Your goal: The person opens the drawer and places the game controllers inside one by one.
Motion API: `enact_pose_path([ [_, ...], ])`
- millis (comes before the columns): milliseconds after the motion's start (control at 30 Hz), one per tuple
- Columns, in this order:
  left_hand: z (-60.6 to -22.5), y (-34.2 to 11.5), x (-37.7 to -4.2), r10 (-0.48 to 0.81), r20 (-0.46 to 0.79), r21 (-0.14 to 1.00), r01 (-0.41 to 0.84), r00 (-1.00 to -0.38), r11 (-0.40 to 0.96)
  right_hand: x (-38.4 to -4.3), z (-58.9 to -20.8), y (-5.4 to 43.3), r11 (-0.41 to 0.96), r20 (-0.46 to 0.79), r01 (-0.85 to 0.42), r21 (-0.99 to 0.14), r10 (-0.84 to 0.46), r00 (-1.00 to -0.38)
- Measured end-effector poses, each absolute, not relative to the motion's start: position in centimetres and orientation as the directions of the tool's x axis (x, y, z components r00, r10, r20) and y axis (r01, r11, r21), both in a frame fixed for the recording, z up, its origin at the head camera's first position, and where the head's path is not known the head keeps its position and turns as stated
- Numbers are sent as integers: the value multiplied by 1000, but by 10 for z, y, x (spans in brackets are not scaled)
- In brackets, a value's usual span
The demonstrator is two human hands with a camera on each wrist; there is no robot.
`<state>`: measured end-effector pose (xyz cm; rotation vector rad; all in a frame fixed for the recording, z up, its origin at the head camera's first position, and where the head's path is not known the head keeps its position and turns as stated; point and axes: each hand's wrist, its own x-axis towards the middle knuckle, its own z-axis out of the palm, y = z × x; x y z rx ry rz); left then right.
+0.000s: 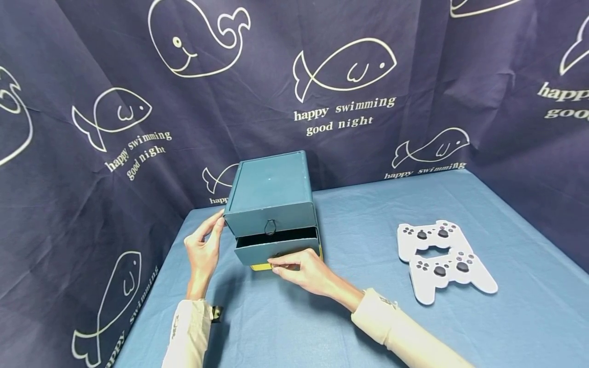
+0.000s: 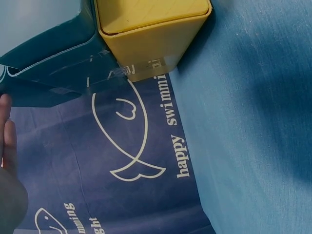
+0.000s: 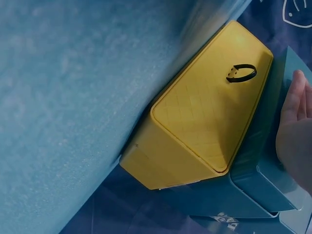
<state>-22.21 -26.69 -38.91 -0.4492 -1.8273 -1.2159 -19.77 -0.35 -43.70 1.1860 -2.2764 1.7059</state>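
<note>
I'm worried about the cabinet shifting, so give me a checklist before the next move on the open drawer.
1. Left hand at the cabinet: ok, fingers touch its left side.
2. Right hand on the open drawer: ok, fingertips pinch at its front.
3. Top drawer shut: ok.
4. Yellow drawer shut: ok.
5. Controllers clear: ok, off to the right.
6. Open drawer's contents: cannot tell, interior dark.

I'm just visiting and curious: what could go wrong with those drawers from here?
The middle drawer stands partly open, the right hand at its front; pulled too far, it might drop out. The stacked cabinet could tip or slide forward, as the left hand seems to steady only its upper left side.
</note>
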Motion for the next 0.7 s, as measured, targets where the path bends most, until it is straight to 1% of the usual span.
enact_pose_path([
  [167,-386,-263,-219,-174,809,569,676,-561,468,-191,-435,-2,110,443,-583,-805,-542,-714],
  [367,-373,-251,-207,-175,815,563,682,-552,467,-185,-434,0,111,430,-574,-811,-551,-715],
  [567,-369,-248,-204,-182,819,559,687,-544,464,-180,-435,2,80,452,-592,-802,-566,-689],
  [700,-368,-248,-202,-176,815,562,679,-552,472,-176,-436,3,59,479,-616,-786,-572,-666],
])
